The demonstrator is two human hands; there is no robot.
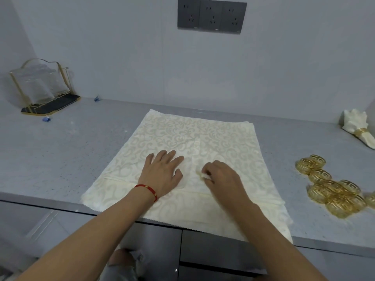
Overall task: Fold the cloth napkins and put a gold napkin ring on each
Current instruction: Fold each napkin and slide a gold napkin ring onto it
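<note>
Left hand [162,173] presses flat on soft, limp napkin [182,142]; right hand [221,177] pinches its centre, a good hold.

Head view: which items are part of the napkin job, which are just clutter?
Job:
- cream patterned cloth napkin, spread flat; left hand rests on it, right hand pinches its middle
- pile of gold napkin rings
- finished white napkin in a gold ring

Clutter:
- gold-wire glass rack
- grey wall sockets
- two small blue scraps
</note>
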